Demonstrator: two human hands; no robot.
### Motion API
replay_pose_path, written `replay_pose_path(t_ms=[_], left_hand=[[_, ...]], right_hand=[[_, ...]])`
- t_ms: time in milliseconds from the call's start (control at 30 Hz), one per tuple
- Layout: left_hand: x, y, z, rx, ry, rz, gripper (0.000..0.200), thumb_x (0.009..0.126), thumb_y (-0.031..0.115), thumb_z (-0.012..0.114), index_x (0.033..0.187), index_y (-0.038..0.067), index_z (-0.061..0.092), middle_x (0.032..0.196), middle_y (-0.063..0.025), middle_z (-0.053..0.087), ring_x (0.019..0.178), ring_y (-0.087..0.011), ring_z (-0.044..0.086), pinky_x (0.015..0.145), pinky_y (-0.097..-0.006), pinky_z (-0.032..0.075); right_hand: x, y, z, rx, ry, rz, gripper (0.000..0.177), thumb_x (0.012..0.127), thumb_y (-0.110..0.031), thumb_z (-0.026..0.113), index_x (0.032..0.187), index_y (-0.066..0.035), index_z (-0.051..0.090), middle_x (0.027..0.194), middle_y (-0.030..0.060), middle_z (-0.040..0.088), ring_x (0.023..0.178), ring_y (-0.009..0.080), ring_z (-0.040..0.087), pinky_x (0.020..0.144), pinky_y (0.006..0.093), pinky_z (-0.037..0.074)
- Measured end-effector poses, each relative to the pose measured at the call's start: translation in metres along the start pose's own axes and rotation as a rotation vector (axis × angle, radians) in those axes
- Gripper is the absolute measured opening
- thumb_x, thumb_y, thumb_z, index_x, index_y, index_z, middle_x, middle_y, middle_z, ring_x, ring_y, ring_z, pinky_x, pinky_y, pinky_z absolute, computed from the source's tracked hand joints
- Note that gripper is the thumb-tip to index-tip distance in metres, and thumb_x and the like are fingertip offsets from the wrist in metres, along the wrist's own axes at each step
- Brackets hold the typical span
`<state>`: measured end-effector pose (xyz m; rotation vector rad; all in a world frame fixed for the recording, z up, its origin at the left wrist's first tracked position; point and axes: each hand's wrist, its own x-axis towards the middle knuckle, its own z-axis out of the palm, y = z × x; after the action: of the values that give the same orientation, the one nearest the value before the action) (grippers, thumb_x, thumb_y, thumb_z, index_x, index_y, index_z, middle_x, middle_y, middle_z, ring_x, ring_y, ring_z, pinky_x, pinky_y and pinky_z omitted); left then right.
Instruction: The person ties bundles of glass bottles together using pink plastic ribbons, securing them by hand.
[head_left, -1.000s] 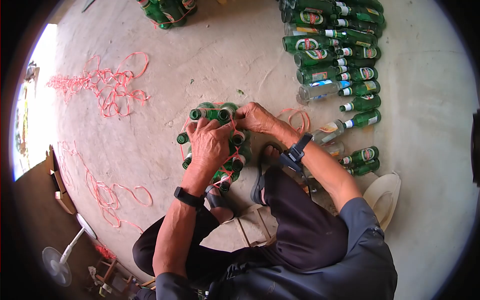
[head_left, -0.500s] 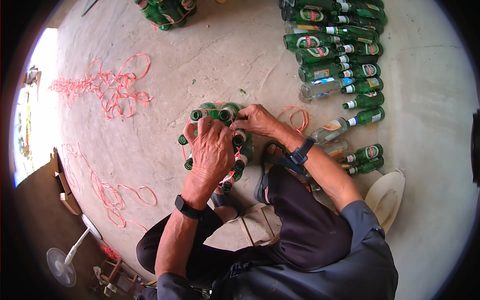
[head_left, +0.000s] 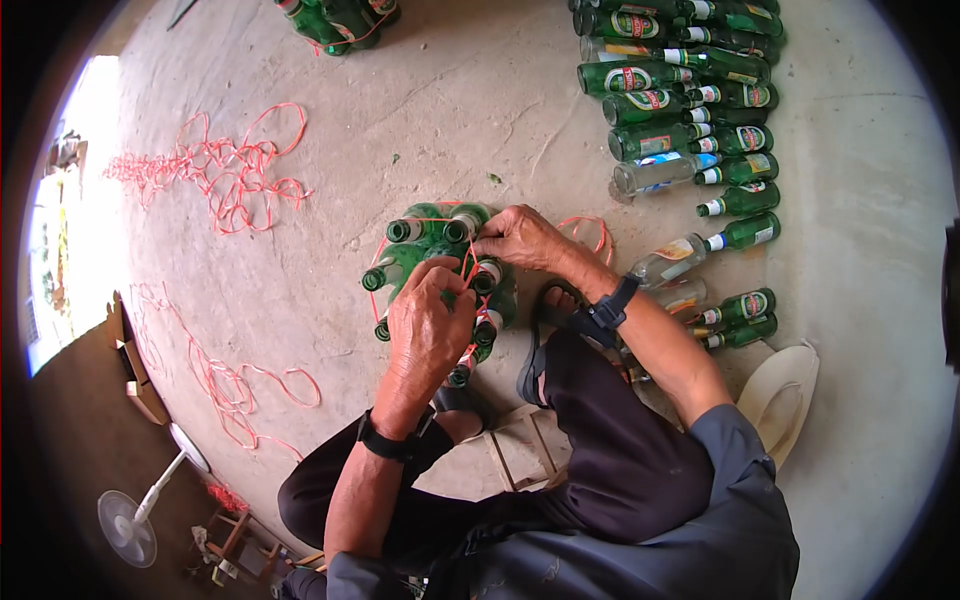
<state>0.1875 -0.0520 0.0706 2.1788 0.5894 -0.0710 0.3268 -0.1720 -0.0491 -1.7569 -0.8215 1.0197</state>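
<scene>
**Head view**

1. We are viewing the left hand (head_left: 430,325) from above. Its wrist is lying toward the person and its back is facing up. The fingers are curling narrowly onto the middle of the bottle bundle (head_left: 440,275), and the fingertips are pinching the orange string (head_left: 377,258) where it crosses between the necks.
2. The right hand (head_left: 520,238) is reaching in from the right with a bent wrist. It is closing on the same string at the far right edge of the bundle, beside a bottle mouth.
3. Against the frame one second back, the left hand is no longer lying flat over the bundle. It is sitting nearer the person with only its fingertips at the centre, so more mouths on the left side are showing. The right hand is keeping its place.
4. The bundle is standing on the concrete floor (head_left: 450,120), just in front of the person's sandalled feet. Each bottle's long axis is running vertically, with the open mouth pointing up at the camera and the base on the floor.
5. Loose bottles (head_left: 680,130) are lying on their sides to the right. A tangle of spare string (head_left: 220,170) is lying well apart to the left.
</scene>
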Motion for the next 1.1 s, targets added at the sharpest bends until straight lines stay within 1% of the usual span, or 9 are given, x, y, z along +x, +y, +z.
replay_pose_path(t_ms=[100, 233, 533, 600, 733, 800, 900, 1033, 1100], left_hand=[[0.0, 0.005, -0.001, -0.09, -0.036, -0.238, 0.009, 0.078, 0.01, 0.063, 0.078, 0.002, 0.059, 0.078, -0.0164, 0.064, 0.064, -0.0331, 0.061, 0.058, -0.0398, 0.046], [-0.006, -0.003, -0.001, -0.046, 0.096, -0.171, 0.011, 0.08, 0.012, 0.063, 0.078, 0.002, 0.058, 0.067, -0.0153, 0.062, 0.058, -0.0303, 0.061, 0.057, -0.0382, 0.046], [-0.015, -0.008, -0.007, 0.025, 0.098, -0.283, 0.014, 0.081, 0.014, 0.062, 0.081, 0.001, 0.056, 0.064, -0.0152, 0.062, 0.059, -0.0312, 0.062, 0.057, -0.0398, 0.046], [-0.014, -0.009, -0.011, 0.102, 0.048, -0.296, 0.014, 0.081, 0.013, 0.063, 0.082, 0.0, 0.057, 0.067, -0.0116, 0.061, 0.06, -0.0187, 0.058, 0.058, -0.034, 0.047], [-0.01, -0.014, -0.006, 0.205, 0.082, -0.29, 0.013, 0.08, 0.009, 0.06, 0.089, 0.003, 0.053, 0.065, -0.013, 0.062, 0.059, -0.0295, 0.063, 0.057, -0.0406, 0.047], [-0.011, -0.019, -0.002, 0.203, 0.173, -0.241, 0.013, 0.079, 0.006, 0.061, 0.091, 0.002, 0.056, 0.064, -0.0101, 0.06, 0.055, -0.0181, 0.058, 0.054, -0.0335, 0.047], [-0.01, -0.013, -0.005, 0.183, 0.14, -0.262, 0.012, 0.08, 0.005, 0.058, 0.091, 0.003, 0.055, 0.072, -0.0142, 0.065, 0.062, -0.0309, 0.063, 0.059, -0.0408, 0.048], [-0.01, -0.027, -0.01, 0.082, 0.155, -0.131, 0.008, 0.08, 0.003, 0.055, 0.088, 0.002, 0.058, 0.074, -0.0157, 0.065, 0.067, -0.0325, 0.064, 0.062, -0.0404, 0.049], [-0.005, -0.026, -0.015, 0.079, 0.102, -0.158, 0.007, 0.08, 0.002, 0.053, 0.084, 0.001, 0.059, 0.076, -0.0168, 0.065, 0.071, -0.0333, 0.064, 0.065, -0.0404, 0.049]], right_hand=[[-0.006, -0.001, -0.004, 0.031, -0.016, 0.005, 0.023, 0.081, -0.022, 0.069, 0.079, 0.0, 0.067, 0.059, 0.0099, 0.059, 0.058, 0.0088, 0.049, 0.058, 0.0315, 0.044], [-0.006, -0.013, -0.007, 0.101, -0.044, 0.023, 0.021, 0.08, -0.023, 0.066, 0.084, -0.003, 0.07, 0.069, 0.015, 0.066, 0.062, 0.0165, 0.061, 0.065, 0.0337, 0.048], [-0.007, -0.017, -0.006, 0.055, -0.087, -0.033, 0.015, 0.082, -0.015, 0.066, 0.084, 0.0, 0.069, 0.071, 0.0066, 0.068, 0.068, 0.0107, 0.062, 0.066, 0.0293, 0.05], [-0.008, -0.016, -0.005, 0.063, -0.085, -0.033, 0.015, 0.082, -0.015, 0.066, 0.084, 0.0, 0.069, 0.071, 0.0065, 0.068, 0.068, 0.0104, 0.061, 0.066, 0.0291, 0.05], [-0.008, -0.015, -0.003, 0.128, -0.079, -0.039, 0.014, 0.082, -0.014, 0.066, 0.083, 0.0, 0.069, 0.07, 0.007, 0.067, 0.067, 0.0098, 0.061, 0.065, 0.0287, 0.05], [-0.009, -0.017, -0.004, 0.11, -0.072, -0.047, 0.015, 0.082, -0.014, 0.066, 0.083, 0.0, 0.069, 0.07, 0.007, 0.067, 0.066, 0.0097, 0.061, 0.065, 0.0287, 0.05], [-0.008, -0.017, -0.004, 0.081, -0.062, -0.045, 0.014, 0.082, -0.014, 0.065, 0.082, 0.0, 0.069, 0.069, 0.007, 0.067, 0.066, 0.0096, 0.06, 0.065, 0.0286, 0.05], [-0.009, -0.018, 0.001, 0.109, -0.015, -0.062, 0.019, 0.078, -0.02, 0.064, 0.082, -0.003, 0.07, 0.067, 0.0144, 0.066, 0.061, 0.0201, 0.063, 0.063, 0.035, 0.05], [-0.008, -0.018, 0.0, 0.103, -0.043, -0.05, 0.016, 0.08, -0.016, 0.064, 0.082, -0.001, 0.07, 0.068, 0.0105, 0.066, 0.063, 0.0146, 0.062, 0.064, 0.0315, 0.05]])
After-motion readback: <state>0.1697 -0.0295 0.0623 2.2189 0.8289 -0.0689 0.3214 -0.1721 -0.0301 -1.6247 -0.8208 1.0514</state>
